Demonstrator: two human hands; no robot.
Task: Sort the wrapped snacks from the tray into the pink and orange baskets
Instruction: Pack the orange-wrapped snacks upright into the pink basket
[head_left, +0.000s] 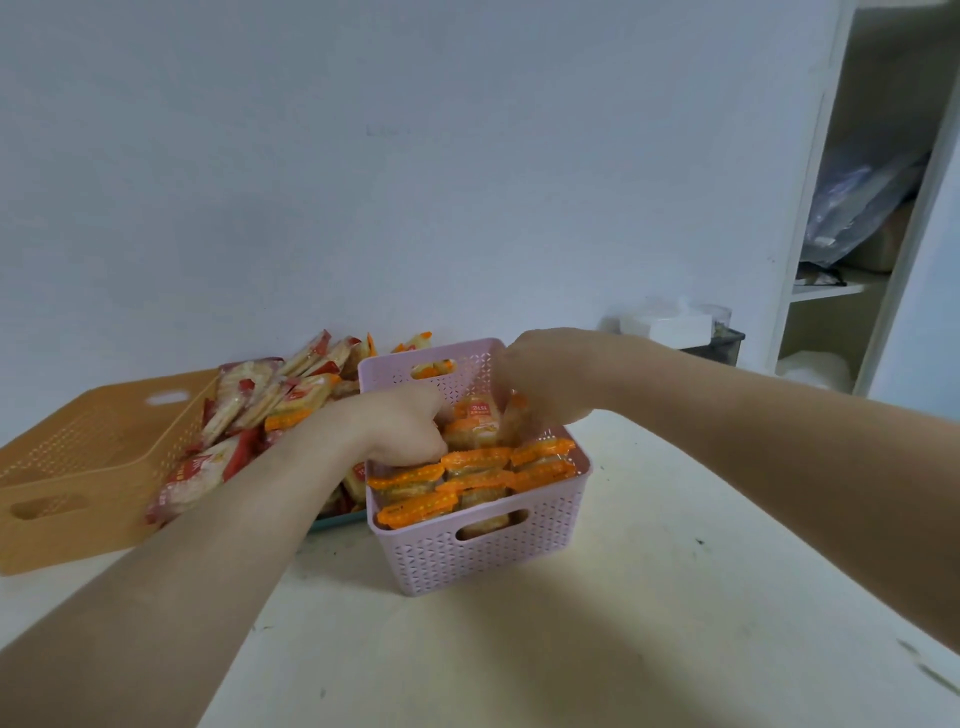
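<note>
Two hands work inside the pink basket (470, 558). Left hand (402, 423): reaches over the left wall, fingers curled into a closed grip against the orange-wrapped snacks (470, 475); whether a packet is clamped in that grip cannot be told. Right hand (545, 382): comes in over the far right corner, fingers pointing down and closed around an upright orange-wrapped packet (514, 423) at the back of the basket.

Orange-wrapped snacks stand on edge in rows and fill the near half of the pink basket. Just beside its left wall lies a heap of red-wrapped snacks (244, 415), with a few orange ones mixed in, piled on a tray of which only a teal edge (335, 519) shows under the left forearm. Left of the heap, touching it, stands the orange basket (78, 467); its inside looks bare. All rest on a pale surface (649, 597) against a white wall. At far right stands a white shelf unit (836, 291) holding a plastic bag
</note>
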